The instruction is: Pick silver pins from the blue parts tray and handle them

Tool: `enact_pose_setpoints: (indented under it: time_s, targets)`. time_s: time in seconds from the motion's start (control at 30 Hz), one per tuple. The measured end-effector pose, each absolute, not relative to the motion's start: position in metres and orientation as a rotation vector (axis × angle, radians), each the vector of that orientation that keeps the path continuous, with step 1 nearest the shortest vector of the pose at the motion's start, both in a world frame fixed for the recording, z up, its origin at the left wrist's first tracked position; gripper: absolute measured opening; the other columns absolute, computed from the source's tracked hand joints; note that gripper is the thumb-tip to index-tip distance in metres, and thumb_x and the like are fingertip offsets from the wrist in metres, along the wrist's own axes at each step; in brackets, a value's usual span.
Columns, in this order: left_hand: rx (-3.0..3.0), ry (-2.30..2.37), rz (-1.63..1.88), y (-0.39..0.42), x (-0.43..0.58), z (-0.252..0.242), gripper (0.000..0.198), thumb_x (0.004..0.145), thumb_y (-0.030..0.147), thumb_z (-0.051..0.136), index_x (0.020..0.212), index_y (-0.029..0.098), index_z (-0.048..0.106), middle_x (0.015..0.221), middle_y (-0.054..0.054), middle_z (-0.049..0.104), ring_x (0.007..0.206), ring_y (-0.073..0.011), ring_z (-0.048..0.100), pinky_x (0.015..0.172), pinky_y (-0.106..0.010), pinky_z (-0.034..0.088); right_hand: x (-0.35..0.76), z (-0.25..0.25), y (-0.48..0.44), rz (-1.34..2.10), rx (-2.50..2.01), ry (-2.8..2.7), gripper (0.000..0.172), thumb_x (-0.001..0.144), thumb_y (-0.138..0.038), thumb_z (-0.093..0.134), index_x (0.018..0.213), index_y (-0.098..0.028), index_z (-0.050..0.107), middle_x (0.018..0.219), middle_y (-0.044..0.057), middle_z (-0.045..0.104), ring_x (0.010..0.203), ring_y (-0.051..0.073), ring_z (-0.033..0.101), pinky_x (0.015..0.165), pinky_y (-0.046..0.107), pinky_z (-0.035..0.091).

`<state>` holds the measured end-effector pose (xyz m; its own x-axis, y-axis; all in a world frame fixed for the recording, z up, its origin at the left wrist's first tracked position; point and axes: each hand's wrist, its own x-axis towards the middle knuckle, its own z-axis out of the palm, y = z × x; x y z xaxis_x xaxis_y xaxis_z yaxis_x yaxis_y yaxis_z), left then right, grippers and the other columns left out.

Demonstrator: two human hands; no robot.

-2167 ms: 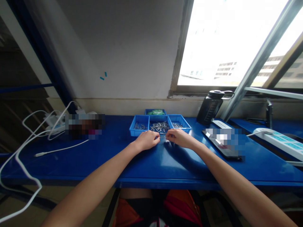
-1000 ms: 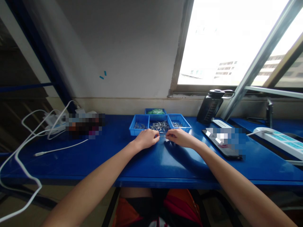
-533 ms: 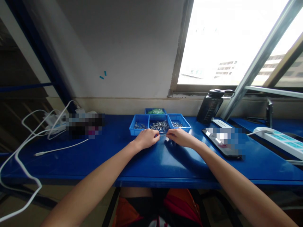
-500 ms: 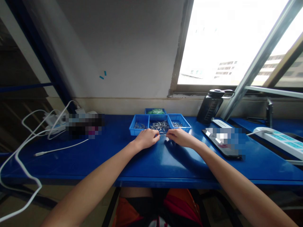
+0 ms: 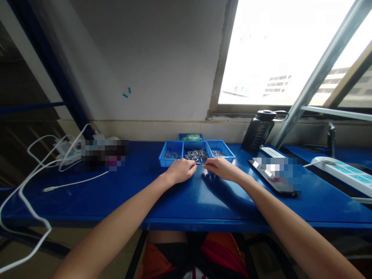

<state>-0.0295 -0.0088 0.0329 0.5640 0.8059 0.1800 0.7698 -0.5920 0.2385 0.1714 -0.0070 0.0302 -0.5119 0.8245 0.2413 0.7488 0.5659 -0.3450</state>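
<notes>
Between my two hands lies a thin, shiny metal pin (image 5: 200,165); whether it is one piece or two joined ones is too small to tell. My left hand (image 5: 180,171) is closed in a pinch at its left end. At the other end, the fingertips of my right hand (image 5: 220,168) pinch it too. Just beyond stand three blue bins: a left bin (image 5: 161,158), a middle bin with a heap of small metal pins (image 5: 196,154), and a right bin (image 5: 229,149). Similar metal pieces lie in the outer two. My hands partly hide the bins' front edges.
Behind them, a blue bin (image 5: 179,136) holds a green plastic bag (image 5: 192,137). To the right are a black bottle (image 5: 258,131), a dark tablet-like device (image 5: 269,176) and a power strip (image 5: 345,170). White cables (image 5: 78,180) spread over the left of the blue table (image 5: 116,201).
</notes>
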Motion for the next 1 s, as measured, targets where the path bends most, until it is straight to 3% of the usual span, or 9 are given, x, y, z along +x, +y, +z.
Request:
enact_pose_setpoints:
  time_s: [0.53, 1.0]
  targets:
    - [2.647, 1.357, 0.402, -0.0113, -0.0287, 0.0365, 0.034, 0.087, 0.037, 0.034, 0.082, 0.018, 0.062, 0.082, -0.007, 0.066, 0.076, -0.0198, 0.061, 0.066, -0.025, 0.042, 0.1728, 0.0291, -0.0073, 0.282, -1.250, -2.463, 0.028, 0.086, -0.033, 0.041, 0.081, -0.017, 0.064, 0.065, 0.003, 0.062, 0.056, 0.012, 0.052, 0.054, 0.022, 0.034]
    - [2.650, 1.383, 0.386, -0.0129, -0.0277, 0.0381, 0.033, 0.087, 0.036, 0.035, 0.085, 0.019, 0.062, 0.082, -0.006, 0.066, 0.079, -0.0199, 0.061, 0.067, -0.025, 0.043, 0.1724, 0.0283, -0.0056, 0.323, -1.322, -2.393, 0.015, 0.081, -0.028, 0.049, 0.083, -0.019, 0.061, 0.068, 0.001, 0.063, 0.060, 0.012, 0.055, 0.055, 0.020, 0.036]
